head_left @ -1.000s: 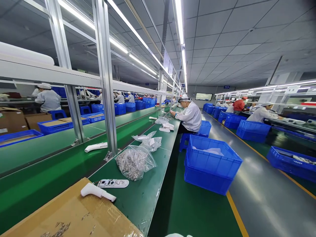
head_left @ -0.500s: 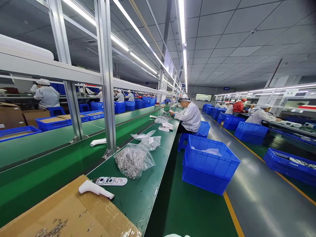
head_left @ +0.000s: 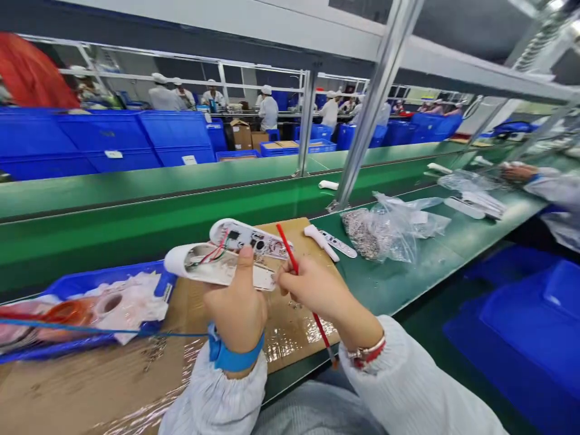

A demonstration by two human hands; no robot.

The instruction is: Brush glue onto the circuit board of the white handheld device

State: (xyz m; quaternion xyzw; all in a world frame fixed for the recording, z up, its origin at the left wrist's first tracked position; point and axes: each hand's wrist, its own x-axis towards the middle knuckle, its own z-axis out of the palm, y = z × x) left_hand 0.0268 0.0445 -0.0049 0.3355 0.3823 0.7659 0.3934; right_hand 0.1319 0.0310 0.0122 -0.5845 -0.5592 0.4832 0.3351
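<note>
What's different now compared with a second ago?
The view swung from down the aisle to the bench. Both hands are now in view: the left hand holds an opened white housing, the right hand a red stick. The bag of metal parts stays on the bench.

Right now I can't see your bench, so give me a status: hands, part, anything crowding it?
Left hand grips open white casing, wires showing. Right hand holds thin red tool at it. Second white casing lies just beyond on cardboard.
</note>
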